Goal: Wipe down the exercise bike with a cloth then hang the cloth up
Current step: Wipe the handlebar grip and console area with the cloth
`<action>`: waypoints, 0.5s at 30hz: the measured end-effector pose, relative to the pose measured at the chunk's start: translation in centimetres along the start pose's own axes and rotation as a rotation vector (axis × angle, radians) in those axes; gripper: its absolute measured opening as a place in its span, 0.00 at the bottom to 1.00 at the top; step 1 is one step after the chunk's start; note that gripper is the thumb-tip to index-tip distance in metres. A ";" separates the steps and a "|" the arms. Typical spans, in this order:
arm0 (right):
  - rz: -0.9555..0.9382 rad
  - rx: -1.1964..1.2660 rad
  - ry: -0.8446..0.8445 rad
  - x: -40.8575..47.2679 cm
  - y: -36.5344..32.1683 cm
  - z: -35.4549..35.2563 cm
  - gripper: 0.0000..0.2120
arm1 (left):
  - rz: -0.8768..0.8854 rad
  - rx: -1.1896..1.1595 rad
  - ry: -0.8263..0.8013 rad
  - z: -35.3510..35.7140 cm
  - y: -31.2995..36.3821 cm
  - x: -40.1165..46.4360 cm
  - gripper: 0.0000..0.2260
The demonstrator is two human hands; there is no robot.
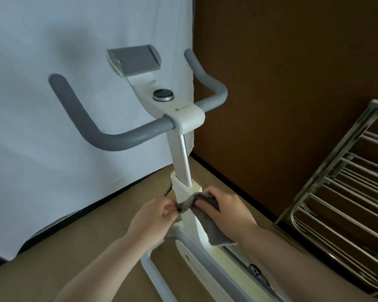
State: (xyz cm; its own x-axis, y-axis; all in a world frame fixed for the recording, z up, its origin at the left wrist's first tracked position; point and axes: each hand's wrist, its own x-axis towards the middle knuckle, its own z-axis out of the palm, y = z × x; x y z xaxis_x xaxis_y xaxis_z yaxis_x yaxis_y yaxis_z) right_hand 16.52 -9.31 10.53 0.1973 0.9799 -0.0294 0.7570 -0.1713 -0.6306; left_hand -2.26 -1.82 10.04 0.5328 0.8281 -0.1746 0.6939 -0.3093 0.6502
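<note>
A white exercise bike (183,118) with grey handlebars (90,125), a tilted screen holder and a round knob stands in front of me. A grey cloth (207,223) is wrapped across the lower white column of the bike's frame. My left hand (153,219) pinches the cloth's left end beside the column. My right hand (225,210) grips the cloth's right part against the column, and the rest of the cloth hangs down below that hand.
A metal drying rack (345,177) with several thin bars stands at the right, close to the bike. A white sheet (52,62) hangs behind the bike on the left, a dark brown wall (292,62) on the right. Tan floor lies below.
</note>
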 end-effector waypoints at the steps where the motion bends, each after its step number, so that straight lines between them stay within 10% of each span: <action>1: -0.019 -0.006 0.015 -0.5 -0.7 -0.6 0.11 | 0.010 -0.001 0.016 -0.6 0.4 -1.0 0.07; 15: -0.237 -0.040 0.155 -2.4 -8.7 -3.3 0.08 | 0.029 0.003 0.326 -8.8 3.3 -6.8 0.08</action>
State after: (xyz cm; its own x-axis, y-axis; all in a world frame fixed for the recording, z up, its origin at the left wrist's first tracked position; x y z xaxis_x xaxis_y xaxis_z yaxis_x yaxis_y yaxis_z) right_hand 11.49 -10.52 18.65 0.1020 0.9664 0.2361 0.8168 0.0541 -0.5743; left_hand -7.87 -4.32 19.87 0.3696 0.9248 0.0905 0.6820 -0.3361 0.6495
